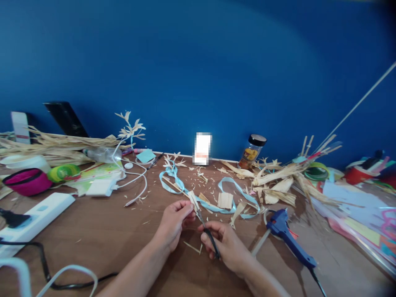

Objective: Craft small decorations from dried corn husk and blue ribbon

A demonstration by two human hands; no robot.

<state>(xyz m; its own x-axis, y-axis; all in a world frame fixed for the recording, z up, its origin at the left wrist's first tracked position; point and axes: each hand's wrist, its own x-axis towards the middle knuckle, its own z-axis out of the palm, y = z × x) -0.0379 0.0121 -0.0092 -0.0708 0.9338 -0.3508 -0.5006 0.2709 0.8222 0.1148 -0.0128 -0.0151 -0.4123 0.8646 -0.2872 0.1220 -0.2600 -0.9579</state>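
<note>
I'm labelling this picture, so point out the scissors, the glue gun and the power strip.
Scissors [211, 238], head view: on the dark handle.
Glue gun [291, 241], head view: on the blue handle.
Power strip [37, 222], head view: on the white top.

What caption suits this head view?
Left hand pinching a pale strip, right hand holding black-handled scissors up to it, over a brown table.

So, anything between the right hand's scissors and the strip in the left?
Nothing visible: the scissors in the right hand reach up to the strip, pinched by the left hand. Actual contact: can't tell.

Soft light, darkened upper-right corner
</note>
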